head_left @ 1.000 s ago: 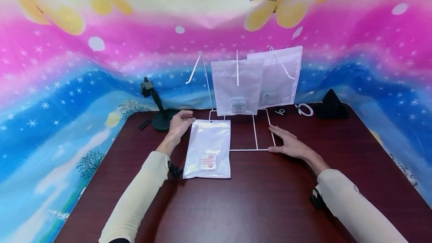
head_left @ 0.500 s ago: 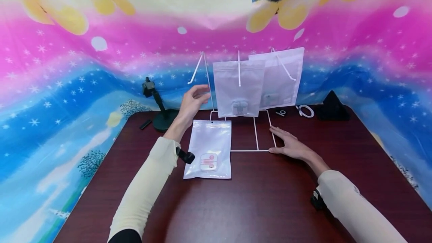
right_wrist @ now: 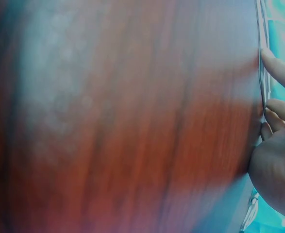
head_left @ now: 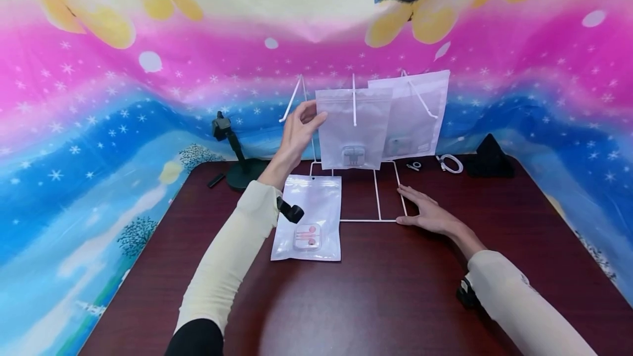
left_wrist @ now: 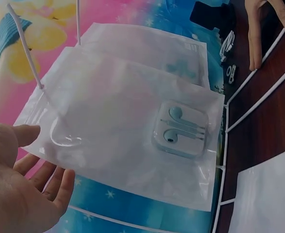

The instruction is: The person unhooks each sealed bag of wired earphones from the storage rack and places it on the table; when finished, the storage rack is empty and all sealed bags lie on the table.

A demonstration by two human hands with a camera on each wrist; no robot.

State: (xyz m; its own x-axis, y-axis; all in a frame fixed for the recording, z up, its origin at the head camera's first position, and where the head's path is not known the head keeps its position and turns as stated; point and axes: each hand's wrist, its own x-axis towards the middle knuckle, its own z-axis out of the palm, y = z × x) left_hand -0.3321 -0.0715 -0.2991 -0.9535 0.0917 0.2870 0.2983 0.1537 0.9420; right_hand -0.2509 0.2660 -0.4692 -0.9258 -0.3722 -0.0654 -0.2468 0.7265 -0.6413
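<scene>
Steadily framed at a dark red worktop point(head_left: 371, 290), a person in pale sleeves reaches toward a white wire rack point(head_left: 368, 220) with hooks. The left hand point(head_left: 298, 131) is raised at the left edge of the middle pouch point(head_left: 336, 125), a pale zip bag hanging from the rack's central hook; its thumb lies over the front of the edge in the head view. The left wrist view shows a gap between that thumb and the loosely bent fingers, which grasp nothing; whether they touch the bag cannot be told. Inside the pouch, near its bottom, sits a clear case of pale earphones point(left_wrist: 181, 128). The right hand point(head_left: 427, 214) rests low at the right side of the rack's base, its fingers and thumb extended and spread against the wire rather than clenched. Another pouch point(head_left: 412, 133) hangs from the right hook, partly behind the middle one. Flat on the worktop, at the left of the rack's base, lies a third pouch point(head_left: 323, 202) holding pink earphones point(head_left: 308, 237). A black stand point(head_left: 236, 150) rises at left; a coiled white cable point(head_left: 451, 164) lies near a black wedge-shaped object point(head_left: 489, 158) at right.
</scene>
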